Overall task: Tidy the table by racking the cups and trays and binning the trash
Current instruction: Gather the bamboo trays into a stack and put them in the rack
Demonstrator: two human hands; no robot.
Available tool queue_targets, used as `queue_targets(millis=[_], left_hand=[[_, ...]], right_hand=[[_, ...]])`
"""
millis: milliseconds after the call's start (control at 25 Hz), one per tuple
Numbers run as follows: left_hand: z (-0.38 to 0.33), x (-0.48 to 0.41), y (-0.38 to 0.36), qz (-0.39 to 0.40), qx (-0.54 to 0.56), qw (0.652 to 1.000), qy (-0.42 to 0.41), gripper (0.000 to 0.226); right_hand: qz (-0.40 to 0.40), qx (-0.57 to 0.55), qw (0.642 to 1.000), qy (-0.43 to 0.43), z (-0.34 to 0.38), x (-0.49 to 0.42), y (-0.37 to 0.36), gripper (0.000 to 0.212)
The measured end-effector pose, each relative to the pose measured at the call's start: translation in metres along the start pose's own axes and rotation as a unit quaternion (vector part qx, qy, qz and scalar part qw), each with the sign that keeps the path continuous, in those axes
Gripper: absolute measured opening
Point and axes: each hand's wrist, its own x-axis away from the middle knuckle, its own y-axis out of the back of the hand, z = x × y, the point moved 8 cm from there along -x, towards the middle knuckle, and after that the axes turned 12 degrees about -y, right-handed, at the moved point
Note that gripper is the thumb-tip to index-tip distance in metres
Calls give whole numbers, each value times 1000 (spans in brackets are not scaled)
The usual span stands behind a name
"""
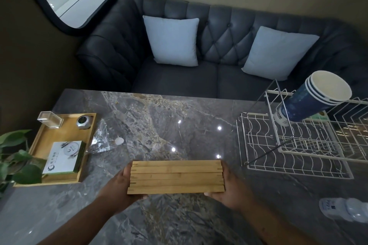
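Observation:
A stack of wooden trays (176, 177) is held edge-on above the marble table (169, 117), near its front. My left hand (117, 191) grips the stack's left end and my right hand (231, 191) grips its right end. To the right stands a white wire rack (294, 157). Nested blue paper cups (316, 99) lean tilted on the rack's upright post. A crumpled clear plastic wrapper (103, 141) lies on the table beside a wooden tray (87, 145) at the left. A plastic bottle (344, 210) lies at the right front edge.
The left tray holds a clear box (50, 119), a small round clock (84, 122) and a white-and-green box (64, 157). A leafy plant (16, 161) sits at the far left. Behind the table is a dark sofa (199, 77) with two pale cushions.

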Motion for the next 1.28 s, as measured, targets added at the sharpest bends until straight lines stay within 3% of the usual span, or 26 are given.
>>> queue_targets(millis=[240, 440, 600, 760, 920, 1080, 1280], left_hand=[[-1, -6, -1, 46, 9, 999, 2, 144], [-4, -7, 0, 5, 15, 1000, 0, 102], [-1, -9, 0, 9, 14, 1000, 3, 104], [1, -8, -1, 11, 9, 1000, 7, 105], [3, -7, -3, 11, 14, 1000, 14, 104], [6, -7, -4, 17, 14, 1000, 20, 104], [5, -6, -2, 17, 31, 999, 9, 97]], right_hand=[[18, 51, 998, 13, 0, 0, 5, 119], [-4, 58, 998, 8, -2, 1, 2, 112], [-6, 53, 998, 29, 6, 7, 13, 94], [-43, 99, 993, 53, 15, 11, 26, 106], [-68, 242, 959, 127, 49, 15, 20, 104], [-52, 327, 929, 166, 109, 11, -6, 103], [-28, 355, 922, 153, 169, 3, -46, 102]])
